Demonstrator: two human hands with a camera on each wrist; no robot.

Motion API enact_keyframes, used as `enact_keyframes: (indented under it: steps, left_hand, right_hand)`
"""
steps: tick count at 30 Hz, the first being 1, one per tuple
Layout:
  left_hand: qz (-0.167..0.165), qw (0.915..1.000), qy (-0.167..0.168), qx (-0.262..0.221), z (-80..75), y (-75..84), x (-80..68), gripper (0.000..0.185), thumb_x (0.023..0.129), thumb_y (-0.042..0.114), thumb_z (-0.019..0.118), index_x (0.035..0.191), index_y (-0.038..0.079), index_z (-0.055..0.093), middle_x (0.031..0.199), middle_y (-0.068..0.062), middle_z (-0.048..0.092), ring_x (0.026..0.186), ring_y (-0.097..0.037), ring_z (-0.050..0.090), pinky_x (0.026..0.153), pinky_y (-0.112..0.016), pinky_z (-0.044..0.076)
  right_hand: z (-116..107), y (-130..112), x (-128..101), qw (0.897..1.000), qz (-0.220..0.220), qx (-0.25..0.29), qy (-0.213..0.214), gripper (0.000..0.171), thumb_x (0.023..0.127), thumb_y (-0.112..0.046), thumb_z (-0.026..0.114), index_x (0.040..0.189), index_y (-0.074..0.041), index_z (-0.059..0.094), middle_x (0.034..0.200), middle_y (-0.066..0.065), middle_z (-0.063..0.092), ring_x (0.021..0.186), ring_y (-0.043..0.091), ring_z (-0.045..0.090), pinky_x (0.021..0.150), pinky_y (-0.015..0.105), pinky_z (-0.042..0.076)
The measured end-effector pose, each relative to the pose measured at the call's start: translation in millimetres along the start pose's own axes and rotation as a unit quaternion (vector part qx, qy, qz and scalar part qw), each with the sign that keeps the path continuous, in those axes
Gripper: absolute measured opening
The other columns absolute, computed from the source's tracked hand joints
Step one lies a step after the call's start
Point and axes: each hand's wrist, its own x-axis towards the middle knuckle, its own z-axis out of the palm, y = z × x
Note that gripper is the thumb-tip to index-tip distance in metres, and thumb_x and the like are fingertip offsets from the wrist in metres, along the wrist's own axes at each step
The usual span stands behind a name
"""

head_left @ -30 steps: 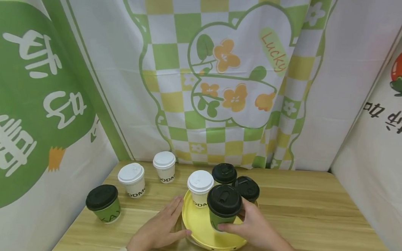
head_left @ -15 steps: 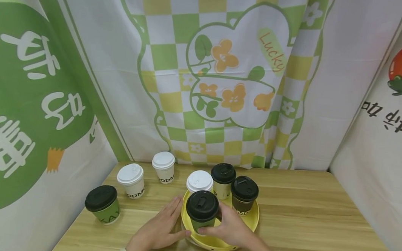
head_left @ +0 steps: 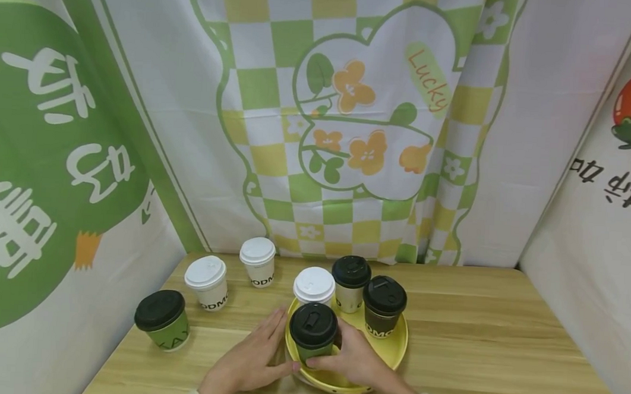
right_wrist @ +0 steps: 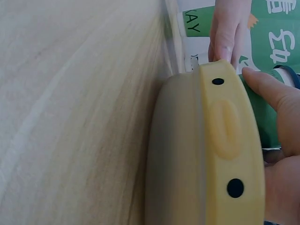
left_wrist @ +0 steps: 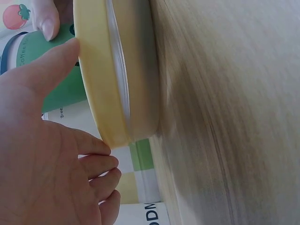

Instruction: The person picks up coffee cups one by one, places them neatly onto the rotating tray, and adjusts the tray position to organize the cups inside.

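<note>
We work on a wooden surface (head_left: 475,324) with printed cloth hung behind it. The largest thing on it is a round yellow tray (head_left: 395,347), a stiff, moulded piece with a raised rim; we judge it rigid enough to carry by the rim, though a smooth base would likely let cups slide if it tilts.

Four lidded paper cups stand upright in the tray. Nearest us is the green cup with a black lid (head_left: 312,334). Behind it stand a white-lidded cup (head_left: 314,285), a pale cup with a black lid (head_left: 351,283) and a dark cup with a black lid (head_left: 383,306). Every lid is on, so we cannot tell whether anything is inside.

Our right hand (head_left: 357,363) curls round the green cup's wall, low down, with the cup resting in the tray's near left part. Our left hand (head_left: 253,360) lies with straight fingers against the tray's outer rim, thumb on its edge, gripping nothing.

We judge such a cup light, thin-walled and easy to dent, its lid only pressed on; hold is best taken round the body, below the lid.

Outside the tray, well to the left, stand two white-lidded cups (head_left: 206,282) (head_left: 257,260) and another green cup (head_left: 161,318).
</note>
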Motion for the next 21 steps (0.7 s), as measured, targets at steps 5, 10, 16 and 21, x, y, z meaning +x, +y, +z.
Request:
enact_keyframes:
  steps: [5,10,16,21]
  left_hand:
    - [0.001,1.0000,0.007,-0.001,-0.5,0.9,-0.3,0.103,0.100,0.069,0.056,0.166,-0.003,0.023,0.173,-0.027,0.022,0.162,-0.045,0.023,0.128,-0.062,0.031]
    - [0.000,1.0000,0.009,-0.003,-0.6,1.5,-0.9,0.103,0.100,0.069,0.055,0.166,-0.002,0.023,0.173,-0.027,0.023,0.162,-0.045,0.023,0.128,-0.062,0.031]
    - [-0.005,1.0000,0.006,0.002,-0.5,1.4,-0.9,0.103,0.100,0.069,0.055,0.166,-0.003,0.023,0.174,-0.026,0.023,0.162,-0.043,0.023,0.128,-0.061,0.032]
    - [-0.010,0.9999,0.003,-0.001,-0.9,2.2,-0.9,0.103,0.100,0.068,0.056,0.166,-0.002,0.023,0.174,-0.025,0.021,0.162,-0.043,0.023,0.129,-0.061,0.031]
  right_hand:
    - [2.5,4.2,2.9,1.000,-0.004,-0.005,0.009,0.077,0.082,-0.022,0.093,0.149,-0.019,0.055,0.149,0.001,0.064,0.142,0.028,0.058,0.119,0.037,0.049]
    - [2.9,6.4,3.3,1.000,-0.005,-0.010,0.011,0.079,0.082,-0.025,0.093,0.150,-0.019,0.054,0.150,0.002,0.063,0.143,0.029,0.058,0.120,0.040,0.049]
    - [-4.9,5.0,-3.8,0.998,-0.003,-0.058,0.002,0.085,0.083,-0.031,0.092,0.155,-0.014,0.050,0.153,0.008,0.061,0.144,0.033,0.056,0.120,0.051,0.047]
    - [-19.6,-4.8,-19.1,0.992,0.024,-0.123,0.000,0.083,0.087,-0.042,0.087,0.154,-0.009,0.050,0.153,0.016,0.060,0.142,0.038,0.057,0.117,0.059,0.048]
